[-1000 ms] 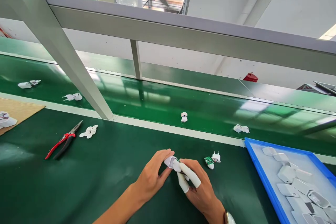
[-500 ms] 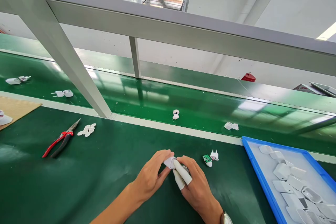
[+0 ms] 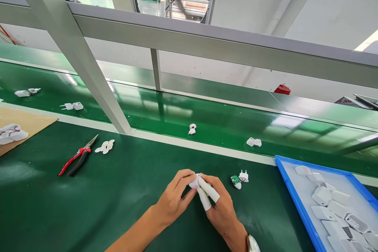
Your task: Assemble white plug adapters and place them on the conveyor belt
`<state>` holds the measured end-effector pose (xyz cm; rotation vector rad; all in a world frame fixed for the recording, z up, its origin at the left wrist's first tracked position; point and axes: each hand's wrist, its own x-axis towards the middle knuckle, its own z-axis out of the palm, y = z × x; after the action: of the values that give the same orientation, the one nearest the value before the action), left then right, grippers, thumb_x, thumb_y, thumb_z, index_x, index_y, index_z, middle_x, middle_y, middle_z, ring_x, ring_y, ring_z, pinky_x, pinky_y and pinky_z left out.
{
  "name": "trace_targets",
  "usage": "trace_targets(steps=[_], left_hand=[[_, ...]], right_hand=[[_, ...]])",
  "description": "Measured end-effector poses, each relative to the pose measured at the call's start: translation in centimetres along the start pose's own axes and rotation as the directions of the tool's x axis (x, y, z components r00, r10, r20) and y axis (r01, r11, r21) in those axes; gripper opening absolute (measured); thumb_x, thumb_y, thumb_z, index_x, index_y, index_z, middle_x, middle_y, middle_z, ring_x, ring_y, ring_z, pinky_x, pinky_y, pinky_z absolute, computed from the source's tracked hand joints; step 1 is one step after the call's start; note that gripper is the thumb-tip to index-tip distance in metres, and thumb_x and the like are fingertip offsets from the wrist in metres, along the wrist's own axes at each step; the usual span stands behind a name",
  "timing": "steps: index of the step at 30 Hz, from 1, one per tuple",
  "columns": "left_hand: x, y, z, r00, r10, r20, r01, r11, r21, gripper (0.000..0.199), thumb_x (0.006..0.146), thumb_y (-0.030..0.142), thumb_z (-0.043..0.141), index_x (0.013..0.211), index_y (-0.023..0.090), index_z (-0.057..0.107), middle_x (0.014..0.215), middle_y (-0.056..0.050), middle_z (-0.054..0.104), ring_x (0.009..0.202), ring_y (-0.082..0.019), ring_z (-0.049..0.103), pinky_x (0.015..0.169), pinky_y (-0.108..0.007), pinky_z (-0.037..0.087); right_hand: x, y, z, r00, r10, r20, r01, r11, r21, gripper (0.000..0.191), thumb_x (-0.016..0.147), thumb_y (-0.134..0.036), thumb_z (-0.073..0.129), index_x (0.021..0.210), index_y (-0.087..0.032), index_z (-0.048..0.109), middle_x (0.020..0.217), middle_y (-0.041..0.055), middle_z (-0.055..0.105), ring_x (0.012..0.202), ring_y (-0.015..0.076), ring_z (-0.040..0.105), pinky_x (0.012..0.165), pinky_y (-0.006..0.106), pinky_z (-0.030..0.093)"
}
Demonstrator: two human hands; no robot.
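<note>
A small white plastic charger housing (image 3: 194, 182) is held between both hands above the green mat. My left hand (image 3: 175, 193) pinches its left side with thumb and fingertips. My right hand (image 3: 220, 201) grips it from the right, with white finger cots (image 3: 209, 189) on two fingers. The fingers hide most of the housing, so its inner side cannot be made out. To the right of my right hand lie a small green circuit board (image 3: 236, 181) and a white two-pin plug part (image 3: 243, 175), close together.
A blue-rimmed tray (image 3: 298, 204) of white housings stands at right. Red-and-black pliers (image 3: 79, 158) and a cluster of white discs (image 3: 105, 146) lie left. Behind runs a green conveyor belt (image 3: 165, 116) carrying several white parts. A grey frame post (image 3: 88, 63) rises at left.
The view has shifted slightly. White parts on the belt have moved left relative to the bench. Both hands stay on the housing, which is turned a little and more covered by the fingers.
</note>
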<state>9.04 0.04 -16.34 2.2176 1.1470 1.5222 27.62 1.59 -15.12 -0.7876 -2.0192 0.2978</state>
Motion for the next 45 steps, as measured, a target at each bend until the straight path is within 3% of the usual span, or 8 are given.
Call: trace_targets(steps=[13,18,24,27,30,35,40,45], left_hand=[[-0.4,-0.9,0.9,0.994,-0.087,-0.061,0.082,0.993,-0.085,0.026,0.093,0.01,0.064,0.114,0.022,0.057,0.116,-0.009,0.07,0.105,-0.019,0.073,0.089,-0.033,0.064],[-0.5,-0.9,0.7,0.998,0.007,-0.067,-0.009,0.999,-0.032,0.027,0.093,0.006,0.06,0.115,0.022,0.058,0.114,-0.01,0.071,0.102,-0.019,0.073,0.087,-0.031,0.064],[-0.3,-1.0,0.5,0.985,-0.114,0.128,0.115,0.993,0.0,0.05,0.093,0.013,0.059,0.141,0.024,0.049,0.119,-0.011,0.068,0.104,-0.02,0.07,0.09,-0.035,0.063],[2.2,-3.7,-0.7,0.96,-0.216,0.181,0.181,0.965,0.192,0.051,0.088,0.015,0.063,0.137,0.025,0.055,0.12,-0.008,0.067,0.103,-0.019,0.07,0.092,-0.034,0.062],[7.4,-8.5,-2.6,0.947,-0.305,0.103,0.251,0.898,0.361,0.037,0.086,0.013,0.065,0.122,0.023,0.064,0.121,-0.008,0.068,0.115,-0.023,0.066,0.103,-0.041,0.055],[15.7,-15.4,-3.1,0.889,-0.457,0.012,0.372,0.739,0.562,0.029,0.091,0.029,0.07,0.117,0.017,0.066,0.12,-0.01,0.068,0.124,-0.03,0.058,0.108,-0.055,0.046],[17.1,-17.9,-0.5,0.835,-0.541,0.1,0.357,0.672,0.649,0.032,0.095,0.04,0.067,0.116,0.016,0.066,0.126,-0.009,0.065,0.119,-0.028,0.061,0.105,-0.053,0.048],[17.2,-17.6,-1.0,0.831,-0.543,0.116,0.35,0.674,0.65,0.039,0.09,0.037,0.069,0.122,0.015,0.063,0.13,-0.014,0.063,0.13,-0.035,0.053,0.109,-0.059,0.039]], right_hand=[[0.0,0.2,0.3,0.997,0.069,0.025,-0.07,0.995,0.069,0.041,0.099,-0.01,0.055,0.138,-0.023,0.055,0.113,0.0099,0.067,0.097,0.0197,0.067,0.076,0.032,0.063],[0.3,0.0,0.6,0.999,-0.011,0.046,0.013,0.999,-0.038,0.041,0.099,-0.008,0.05,0.137,-0.022,0.057,0.111,0.0112,0.067,0.098,0.0218,0.066,0.083,0.038,0.063],[-0.2,1.2,0.1,1.0,-0.006,0.0,0.006,0.999,-0.048,0.04,0.102,-0.018,0.05,0.142,-0.022,0.052,0.111,0.0112,0.07,0.097,0.0221,0.071,0.078,0.034,0.065],[-0.6,2.4,-0.4,0.997,0.047,-0.063,-0.055,0.991,-0.121,0.045,0.103,-0.022,0.051,0.148,-0.018,0.045,0.12,0.0144,0.069,0.108,0.025,0.071,0.086,0.038,0.065],[-1.0,3.0,0.0,0.997,-0.026,-0.07,0.01,0.975,-0.221,0.043,0.102,-0.021,0.052,0.145,-0.017,0.049,0.116,0.0145,0.071,0.102,0.0268,0.073,0.082,0.04,0.066],[-2.3,3.2,2.7,0.986,-0.162,0.025,0.163,0.953,-0.255,0.027,0.097,-0.014,0.05,0.116,-0.022,0.068,0.104,0.0106,0.073,0.088,0.0258,0.071,0.072,0.038,0.062],[-4.4,5.2,6.3,0.975,-0.223,-0.016,0.207,0.927,-0.312,0.022,0.097,-0.015,0.049,0.085,-0.02,0.067,0.09,0.0079,0.071,0.076,0.022,0.066,0.06,0.034,0.053],[-5.3,6.6,7.0,0.982,-0.151,0.111,0.179,0.932,-0.316,0.024,0.092,-0.022,0.066,0.069,-0.02,0.059,0.097,0.0076,0.071,0.083,0.0205,0.064,0.065,0.031,0.051]])
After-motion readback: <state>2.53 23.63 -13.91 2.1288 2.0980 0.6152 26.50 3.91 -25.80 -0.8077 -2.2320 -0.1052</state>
